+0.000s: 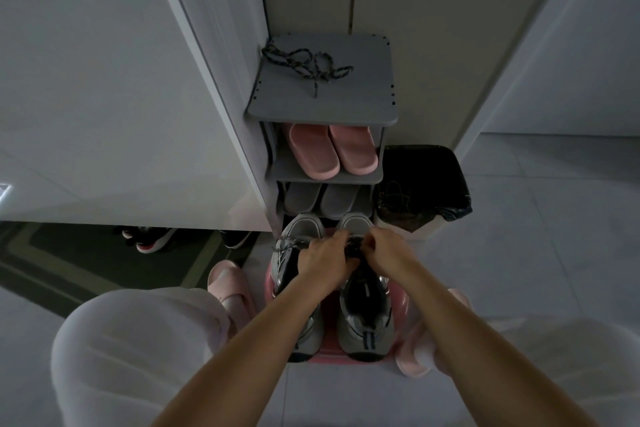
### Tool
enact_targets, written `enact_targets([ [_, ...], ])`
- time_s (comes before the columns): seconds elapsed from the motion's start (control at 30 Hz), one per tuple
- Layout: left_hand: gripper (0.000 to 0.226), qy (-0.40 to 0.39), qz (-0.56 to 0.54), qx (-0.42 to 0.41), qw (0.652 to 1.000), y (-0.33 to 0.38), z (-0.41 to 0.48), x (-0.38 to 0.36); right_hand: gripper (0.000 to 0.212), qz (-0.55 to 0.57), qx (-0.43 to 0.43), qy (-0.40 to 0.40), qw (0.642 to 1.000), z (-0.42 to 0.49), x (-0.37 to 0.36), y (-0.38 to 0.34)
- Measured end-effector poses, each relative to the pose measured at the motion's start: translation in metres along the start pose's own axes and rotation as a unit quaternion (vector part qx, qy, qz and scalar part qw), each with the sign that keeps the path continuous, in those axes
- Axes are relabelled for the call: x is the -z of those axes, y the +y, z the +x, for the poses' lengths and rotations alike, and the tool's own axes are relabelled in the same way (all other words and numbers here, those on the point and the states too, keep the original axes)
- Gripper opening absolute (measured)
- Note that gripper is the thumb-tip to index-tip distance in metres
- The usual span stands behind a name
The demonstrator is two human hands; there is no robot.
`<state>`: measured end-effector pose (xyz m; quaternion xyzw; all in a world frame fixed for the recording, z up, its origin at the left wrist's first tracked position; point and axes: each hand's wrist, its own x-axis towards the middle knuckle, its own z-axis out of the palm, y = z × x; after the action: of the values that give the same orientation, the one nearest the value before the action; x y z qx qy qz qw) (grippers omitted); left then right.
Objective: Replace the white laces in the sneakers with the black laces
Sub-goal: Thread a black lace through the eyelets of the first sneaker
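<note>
Fingers [337, 238] of the left hand [325, 260] and right hand [384, 248] curl round a dark speckled lace [289, 243] over the grey sneakers [363, 308], probably drawing it taut for threading. At 12 o'clock a second dark lace [304, 66] lies on the shoe rack [363, 97] — likely kept handy for the other sneaker.

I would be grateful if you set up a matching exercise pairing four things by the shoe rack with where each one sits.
Things:
1. loose dark lace
2. pink slippers
3. grey slippers
4. grey sneakers

Places:
A. on the pink stool in front
B. on the top board of the shoe rack
C. on the first shelf under the top board
D. on the second shelf down

Pairs: 1-B, 2-C, 3-D, 4-A
</note>
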<state>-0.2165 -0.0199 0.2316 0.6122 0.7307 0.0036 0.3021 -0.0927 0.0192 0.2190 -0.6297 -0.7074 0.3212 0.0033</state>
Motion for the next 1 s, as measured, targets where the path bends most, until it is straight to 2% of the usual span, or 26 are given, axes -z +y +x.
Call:
enact_targets([
  [0.13, 0.038, 0.007, 0.024, -0.01, 1.0, 0.001, 0.001, -0.001, 0.005, 0.012, -0.005, 0.004, 1.0, -0.002, -0.003, -0.001],
  [0.3, 0.038, 0.013, 0.014, -0.001, 1.0, -0.002, 0.002, -0.003, 0.008, 0.051, -0.033, 0.007, 0.998, -0.003, -0.003, 0.006],
  [0.4, 0.045, 0.005, -0.029, 0.01, 1.0, -0.005, 0.001, -0.001, 0.019, 0.094, -0.029, 0.014, 0.995, -0.01, 0.001, 0.012],
  [0.53, 0.022, 0.043, -0.098, 0.002, 0.994, -0.012, 0.0, 0.0, 0.032, 0.072, -0.007, -0.006, 0.997, -0.027, 0.001, 0.017],
  [0.6, 0.016, 0.053, -0.075, -0.011, 0.996, -0.012, -0.002, 0.0, 0.035, 0.056, -0.02, -0.008, 0.998, -0.031, -0.001, 0.018],
  [0.77, 0.011, 0.066, -0.044, -0.008, 0.997, -0.014, -0.004, 0.004, 0.021, 0.118, -0.057, -0.01, 0.991, -0.034, -0.004, 0.021],
  [1.0, 0.016, 0.062, -0.026, -0.008, 0.998, -0.024, -0.005, 0.008, 0.023, 0.113, -0.04, 0.002, 0.993, -0.034, -0.003, 0.019],
])
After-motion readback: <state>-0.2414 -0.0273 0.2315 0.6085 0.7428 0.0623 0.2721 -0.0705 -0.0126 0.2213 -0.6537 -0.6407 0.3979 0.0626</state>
